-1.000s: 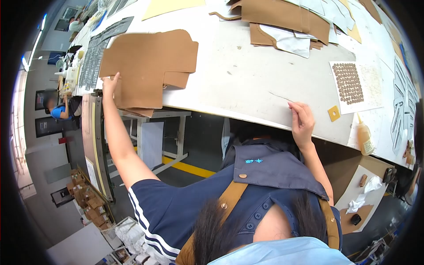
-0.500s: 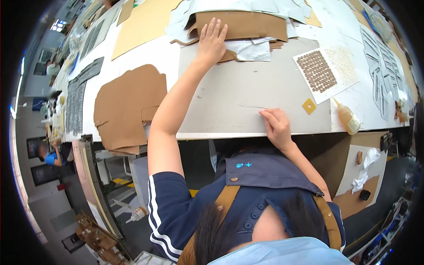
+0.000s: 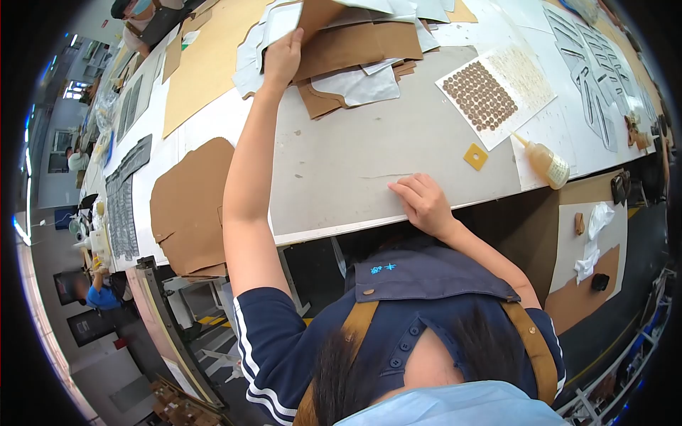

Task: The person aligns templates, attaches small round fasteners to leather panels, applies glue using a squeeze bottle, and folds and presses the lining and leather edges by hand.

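My left hand [image 3: 282,58] is reached out to the far side of the table, its fingers closed on the edge of a brown leather piece [image 3: 317,15] whose near part is raised. Under and beside it lies a pile of brown pieces [image 3: 362,48] and whitish sheets [image 3: 366,86]. My right hand [image 3: 424,204] rests by the near edge of the grey work mat [image 3: 341,156], thumb and fingers pinched together. Whatever is between those fingertips is too small to make out. A thin dark line shows on the mat just beyond them.
A card with rows of small brown discs [image 3: 483,94], a yellow square with a hole [image 3: 475,157] and a glue bottle [image 3: 545,163] lie at right. Brown leather pieces [image 3: 190,206] stack at left, beside grey strips [image 3: 122,206]. Another person [image 3: 145,25] stands at the far left.
My left hand has gone from lying flat on the brown pile to gripping a piece and lifting its edge. My right hand stays pinched near the table edge. The view has turned slightly.
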Action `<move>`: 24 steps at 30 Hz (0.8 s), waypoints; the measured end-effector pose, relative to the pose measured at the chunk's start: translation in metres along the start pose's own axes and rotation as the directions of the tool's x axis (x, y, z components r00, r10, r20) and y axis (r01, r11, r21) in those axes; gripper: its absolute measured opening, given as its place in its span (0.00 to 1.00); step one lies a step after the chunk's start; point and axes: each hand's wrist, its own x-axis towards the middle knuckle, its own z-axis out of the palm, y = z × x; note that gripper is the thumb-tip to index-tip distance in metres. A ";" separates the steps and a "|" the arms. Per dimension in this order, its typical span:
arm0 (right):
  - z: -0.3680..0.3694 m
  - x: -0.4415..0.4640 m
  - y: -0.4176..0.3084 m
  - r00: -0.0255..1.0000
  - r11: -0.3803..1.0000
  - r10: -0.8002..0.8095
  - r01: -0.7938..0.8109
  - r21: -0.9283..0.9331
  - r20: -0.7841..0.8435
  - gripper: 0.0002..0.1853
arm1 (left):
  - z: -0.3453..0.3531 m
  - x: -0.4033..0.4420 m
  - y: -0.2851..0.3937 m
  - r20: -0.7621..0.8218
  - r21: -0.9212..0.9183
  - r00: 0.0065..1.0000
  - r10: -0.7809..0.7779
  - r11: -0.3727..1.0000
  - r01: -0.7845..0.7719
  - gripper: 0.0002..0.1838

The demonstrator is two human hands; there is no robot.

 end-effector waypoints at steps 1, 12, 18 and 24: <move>0.000 -0.001 0.003 0.999 0.997 0.040 -0.039 0.068 -0.014 0.18 | -0.013 0.000 0.027 -0.044 0.058 0.998 -0.044 0.997 0.047 0.19; -0.094 -0.037 0.051 0.922 0.843 0.339 -0.385 -0.374 -0.186 0.23 | -0.024 -0.207 0.119 0.457 0.085 0.834 0.308 0.919 -0.386 0.21; -0.096 -0.041 0.053 0.934 0.863 0.330 -0.358 -0.356 -0.139 0.25 | -0.001 -0.288 0.144 0.510 -0.003 0.810 0.290 0.942 -0.335 0.25; -0.092 -0.023 0.045 0.885 0.867 0.449 -0.466 -0.180 -0.127 0.26 | 0.003 -0.309 0.157 0.432 -0.035 0.853 0.294 0.950 -0.310 0.24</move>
